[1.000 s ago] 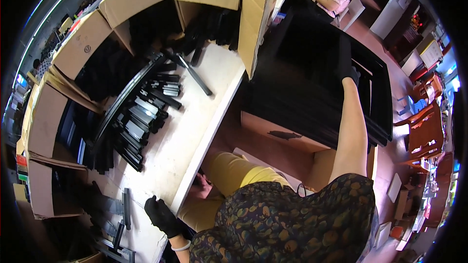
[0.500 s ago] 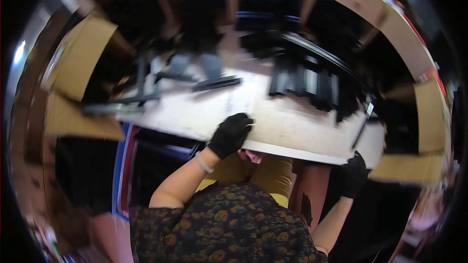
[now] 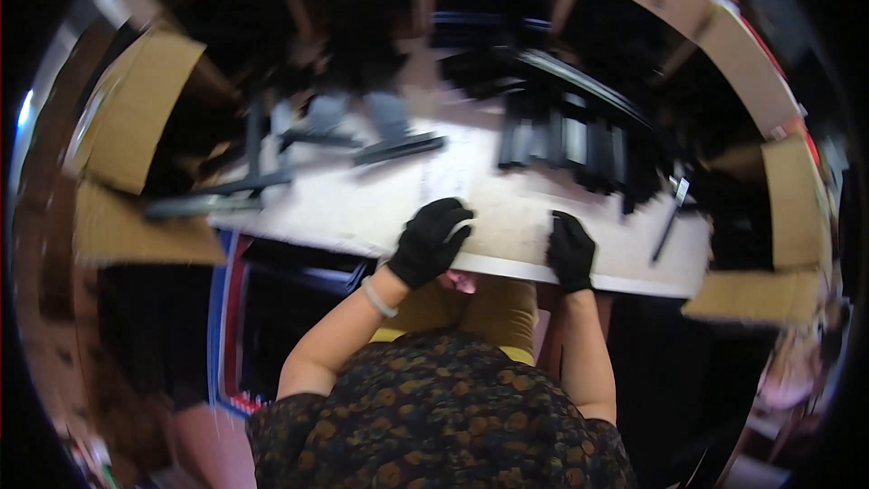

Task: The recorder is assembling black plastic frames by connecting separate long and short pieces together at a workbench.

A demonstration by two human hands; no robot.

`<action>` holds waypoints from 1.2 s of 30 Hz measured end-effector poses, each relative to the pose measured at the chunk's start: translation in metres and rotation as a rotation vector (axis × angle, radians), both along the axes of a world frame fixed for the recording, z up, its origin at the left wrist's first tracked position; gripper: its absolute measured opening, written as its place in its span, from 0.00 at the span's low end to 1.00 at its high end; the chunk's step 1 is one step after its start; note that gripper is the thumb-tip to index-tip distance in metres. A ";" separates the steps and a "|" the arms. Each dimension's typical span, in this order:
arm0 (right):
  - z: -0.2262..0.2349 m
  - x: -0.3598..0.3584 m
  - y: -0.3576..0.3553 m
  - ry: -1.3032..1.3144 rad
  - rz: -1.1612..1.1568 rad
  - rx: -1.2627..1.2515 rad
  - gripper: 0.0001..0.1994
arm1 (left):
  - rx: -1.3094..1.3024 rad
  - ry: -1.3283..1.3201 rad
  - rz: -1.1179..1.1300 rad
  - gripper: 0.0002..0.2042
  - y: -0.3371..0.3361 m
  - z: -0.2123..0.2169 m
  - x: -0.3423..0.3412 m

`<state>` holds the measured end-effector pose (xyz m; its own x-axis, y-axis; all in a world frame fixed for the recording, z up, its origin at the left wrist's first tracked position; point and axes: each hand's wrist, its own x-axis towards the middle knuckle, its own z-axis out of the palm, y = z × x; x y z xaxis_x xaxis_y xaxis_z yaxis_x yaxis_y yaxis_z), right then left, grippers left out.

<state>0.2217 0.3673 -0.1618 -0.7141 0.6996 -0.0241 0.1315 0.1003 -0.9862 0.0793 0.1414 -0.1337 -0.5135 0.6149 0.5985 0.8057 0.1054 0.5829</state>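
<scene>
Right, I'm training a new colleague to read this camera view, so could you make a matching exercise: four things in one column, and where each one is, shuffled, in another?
Things
1. Wristband
2. Right hand
3. Cluster of dark strips
4. Yellow trousers

Places
A. Toward the far side of the worktop, right of the picture's middle
B. Below the worktop's near edge
C. Around the wrist of the left hand
D. At the worktop's near edge, in a black glove

Pairs: 1-C, 2-D, 3-A, 4-B
</scene>
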 end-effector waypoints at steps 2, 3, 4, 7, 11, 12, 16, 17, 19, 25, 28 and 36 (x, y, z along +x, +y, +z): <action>0.007 -0.008 0.001 -0.062 0.093 0.041 0.10 | -0.027 0.001 -0.023 0.11 0.001 0.001 -0.001; 0.021 -0.011 0.001 -0.105 0.146 -0.043 0.10 | -0.055 0.022 -0.025 0.11 0.002 0.000 0.000; 0.030 -0.014 0.007 -0.094 0.195 -0.026 0.11 | -0.055 0.042 0.005 0.12 0.004 -0.001 0.001; 0.038 -0.029 0.068 0.159 -0.015 0.648 0.10 | -0.093 0.001 0.045 0.12 0.010 0.000 0.005; 0.107 -0.074 0.145 0.017 -0.124 1.426 0.19 | -0.106 -0.025 0.123 0.12 0.001 0.001 0.006; 0.109 -0.087 0.162 -0.064 -0.089 1.463 0.21 | -0.120 0.002 0.084 0.12 0.001 0.000 0.006; 0.078 -0.112 0.251 -0.538 0.265 1.322 0.14 | -0.083 0.062 0.013 0.13 0.007 -0.003 0.006; 0.082 -0.120 0.242 -0.521 0.279 1.367 0.11 | -0.077 0.051 0.045 0.13 0.001 -0.003 0.009; 0.099 -0.122 0.226 -0.496 0.238 1.376 0.10 | -0.068 0.042 0.043 0.12 -0.002 0.001 0.008; 0.139 -0.091 0.195 -0.108 0.230 1.621 0.11 | -0.064 0.053 0.073 0.11 0.003 0.004 0.005; 0.143 -0.064 0.147 -0.189 0.181 1.563 0.08 | 0.052 0.029 0.172 0.14 -0.003 -0.003 0.001; 0.095 0.021 0.074 -0.084 0.277 1.644 0.18 | 0.388 -0.056 0.551 0.13 -0.064 0.055 -0.080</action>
<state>0.2428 0.4414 -0.0665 -0.8472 -0.1221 0.5170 -0.0223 0.9805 0.1950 -0.0011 0.0775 -0.0786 -0.7272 0.0002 0.6865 0.6616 0.2671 0.7007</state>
